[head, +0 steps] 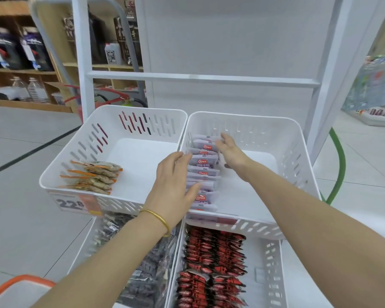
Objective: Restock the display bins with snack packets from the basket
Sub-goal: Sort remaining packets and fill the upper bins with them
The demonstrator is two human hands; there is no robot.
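Both hands are down in the upper right display bin [298, 150], a white slotted plastic tub, working on a single row of purple-and-white snack packets [203, 173] that stand on edge along the bin's left wall, running from the near end to the far end. The left hand [172, 181] reaches over the wall between the 2 upper bins; its fingers are loosely extended against the left side of the row and its thumb lies across the packets nearer the front, pressing rather than gripping. The right hand [231, 152] is at the far end of the row on its right side, fingers relaxed and nearly straight, fingertips touching the farthest packets; it has hold of nothing. The rest of this bin's floor, to the right of the row, is bare white. The upper left display bin [142, 121] touches it side by side and holds a few orange-edged packets [96, 176] at its near left corner; a price tag [76, 202] reading 22.8 hangs on its front. On the tier below, a bin of dark packets [147, 270] sits under the left forearm and a bin of red-and-black packets [211, 263] beside it. The orange-rimmed basket [18, 280] shows at the lower left corner, its contents out of view. A gold bangle [158, 216] circles the left wrist.
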